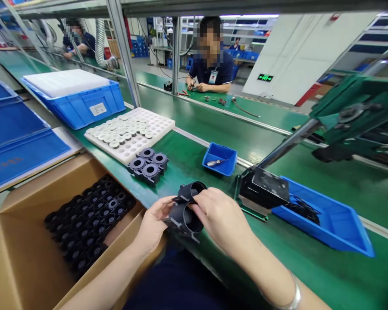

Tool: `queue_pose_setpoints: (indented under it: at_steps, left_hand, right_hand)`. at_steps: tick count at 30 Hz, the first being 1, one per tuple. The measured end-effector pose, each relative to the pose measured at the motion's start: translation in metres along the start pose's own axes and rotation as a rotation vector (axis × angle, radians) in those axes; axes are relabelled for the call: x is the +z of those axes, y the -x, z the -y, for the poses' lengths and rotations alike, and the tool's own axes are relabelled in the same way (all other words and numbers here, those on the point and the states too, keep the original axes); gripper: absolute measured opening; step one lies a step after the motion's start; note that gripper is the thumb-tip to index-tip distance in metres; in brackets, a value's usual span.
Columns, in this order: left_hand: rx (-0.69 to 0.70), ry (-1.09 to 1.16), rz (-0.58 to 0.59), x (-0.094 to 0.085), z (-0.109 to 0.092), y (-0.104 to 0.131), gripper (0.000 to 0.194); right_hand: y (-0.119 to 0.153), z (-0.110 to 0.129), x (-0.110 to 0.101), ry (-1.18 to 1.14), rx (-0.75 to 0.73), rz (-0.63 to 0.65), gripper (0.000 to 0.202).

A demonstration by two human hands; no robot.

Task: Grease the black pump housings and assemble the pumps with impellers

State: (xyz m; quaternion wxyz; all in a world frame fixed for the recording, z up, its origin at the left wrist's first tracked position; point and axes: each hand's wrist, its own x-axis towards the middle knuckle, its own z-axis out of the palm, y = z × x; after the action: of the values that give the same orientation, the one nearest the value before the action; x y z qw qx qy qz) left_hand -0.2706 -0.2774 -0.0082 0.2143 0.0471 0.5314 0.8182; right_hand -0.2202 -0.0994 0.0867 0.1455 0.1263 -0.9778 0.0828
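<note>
Between my two hands, above the near edge of the green bench, is a black plastic housing with round openings. My left hand grips its left side with the fingers closed. From the right, my right hand pinches its rim, thumb at the opening. Just beyond sits a cluster of black ring-shaped housings on the bench. Behind that lies a white foam tray with rows of holes, partly filled with pale round parts.
An open cardboard box holding many black housings stands at lower left. A small blue bin contains a metallic object. A green press and a long blue bin are at right. A co-worker sits across the bench.
</note>
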Motion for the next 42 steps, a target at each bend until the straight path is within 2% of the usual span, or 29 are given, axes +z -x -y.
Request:
queue_pose_setpoints:
  at_steps: [2,5,7,9,11,14,16,19,23,26,29,31,33,35,37,39,41,42]
  left_hand:
    - [0.053,-0.121,0.011,-0.005,0.000,0.002,0.040]
    - [0.090,-0.234,-0.046,-0.018,-0.002,0.007,0.035]
    - [0.088,-0.253,-0.059,-0.025,-0.006,0.009,0.033]
    - [0.060,-0.260,-0.034,-0.028,-0.011,0.011,0.034]
    - [-0.008,-0.243,0.028,-0.025,-0.016,0.012,0.041]
    - [-0.160,-0.126,0.206,-0.018,-0.025,0.008,0.055]
    - [-0.229,-0.022,0.344,-0.013,-0.030,0.004,0.058]
    - [-0.245,0.049,0.459,-0.007,-0.036,-0.006,0.059]
    - [-0.236,0.053,0.511,-0.001,-0.042,-0.022,0.056]
    - [-0.280,0.054,0.553,0.004,-0.041,-0.032,0.058]
    - [-0.311,-0.024,0.512,0.011,-0.036,-0.038,0.055]
    - [-0.267,-0.102,0.468,0.017,-0.033,-0.042,0.053]
    - [-0.175,-0.212,0.484,0.022,-0.038,-0.048,0.051]
    - [-0.024,-0.430,0.517,0.026,-0.053,-0.057,0.045]
    - [0.180,-0.862,0.510,0.029,-0.074,-0.070,0.043]
    - [0.342,-1.460,0.494,0.032,-0.094,-0.086,0.047]
    - [0.359,-1.874,0.496,0.035,-0.106,-0.102,0.047]
    - [0.332,-1.978,0.498,0.036,-0.109,-0.108,0.045]
  right_hand:
    - [-0.003,-0.011,0.000,0.133,-0.039,0.094,0.014]
    - [-0.008,-0.021,0.013,0.203,-0.067,0.247,0.015]
    - [-0.009,-0.026,0.023,0.199,-0.064,0.269,0.016]
    - [-0.007,-0.028,0.027,0.156,-0.044,0.186,0.018]
    - [-0.002,-0.029,0.028,0.021,-0.025,0.006,0.023]
    - [0.007,-0.027,0.029,-0.277,0.018,-0.289,0.025]
    - [0.014,-0.025,0.033,-0.435,0.058,-0.398,0.023]
    - [0.023,-0.024,0.042,-0.598,0.120,-0.480,0.018]
    - [0.029,-0.023,0.049,-0.688,0.197,-0.575,0.019]
    - [0.031,-0.024,0.051,-0.691,0.219,-0.635,0.022]
    - [0.033,-0.024,0.054,-0.669,0.213,-0.663,0.025]
    - [0.034,-0.023,0.058,-0.660,0.199,-0.654,0.025]
    - [0.034,-0.022,0.066,-0.677,0.206,-0.616,0.024]
    - [0.035,-0.023,0.077,-0.702,0.257,-0.582,0.021]
    - [0.035,-0.026,0.089,-0.741,0.344,-0.565,0.027]
    - [0.036,-0.033,0.101,-0.780,0.428,-0.547,0.033]
    - [0.037,-0.039,0.109,-0.801,0.476,-0.497,0.030]
    - [0.038,-0.042,0.111,-0.802,0.479,-0.462,0.026]
